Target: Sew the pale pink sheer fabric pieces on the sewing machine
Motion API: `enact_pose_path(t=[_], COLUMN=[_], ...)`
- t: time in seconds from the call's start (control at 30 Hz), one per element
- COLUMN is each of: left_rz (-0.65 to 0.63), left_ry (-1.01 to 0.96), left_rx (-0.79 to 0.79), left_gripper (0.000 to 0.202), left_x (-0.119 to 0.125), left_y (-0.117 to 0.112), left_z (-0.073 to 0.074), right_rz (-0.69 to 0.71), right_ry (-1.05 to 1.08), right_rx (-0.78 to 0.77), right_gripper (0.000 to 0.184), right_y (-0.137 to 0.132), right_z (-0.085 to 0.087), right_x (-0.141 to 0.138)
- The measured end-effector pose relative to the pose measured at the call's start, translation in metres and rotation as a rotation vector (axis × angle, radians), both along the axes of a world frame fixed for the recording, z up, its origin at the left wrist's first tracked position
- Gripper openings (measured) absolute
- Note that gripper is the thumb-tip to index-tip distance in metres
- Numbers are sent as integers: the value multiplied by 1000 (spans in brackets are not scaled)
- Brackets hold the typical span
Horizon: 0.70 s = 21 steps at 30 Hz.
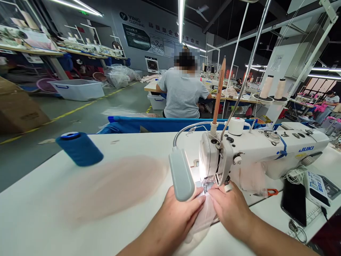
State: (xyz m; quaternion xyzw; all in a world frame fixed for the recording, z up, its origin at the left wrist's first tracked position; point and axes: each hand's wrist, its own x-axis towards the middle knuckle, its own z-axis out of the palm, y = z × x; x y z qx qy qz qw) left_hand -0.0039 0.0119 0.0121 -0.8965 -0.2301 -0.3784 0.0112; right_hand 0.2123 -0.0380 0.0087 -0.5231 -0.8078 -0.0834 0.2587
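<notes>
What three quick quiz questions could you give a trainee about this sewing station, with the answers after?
1. Which brand name is on the industrial sewing machine? A) Singer B) JUKI C) Brother
2. Fill in: the left hand and right hand both touch sheer, pale ____.
3. True or false: the blue thread cone and the black smartphone are on the same side of the two hands.

Key: 1. B. 2. Fabric. 3. False; cone to the left, phone to the right.
</notes>
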Motion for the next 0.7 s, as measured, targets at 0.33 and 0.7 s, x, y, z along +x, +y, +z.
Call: enact_pose_path(t=[0.33,0.7], left_rz=[49,39], left_ry=[225,-47], left_rx=[-159,-340], left_gripper=[59,18], left_x=[-20,1], left_y=[-30,-17], left_z=[2,-3], right_rz=[266,353], right_ry=[146,440], right_rx=[-185,-188], right_gripper=[43,14], right_y=[-11,-8], right_z=[27,25], right_x=[18,10])
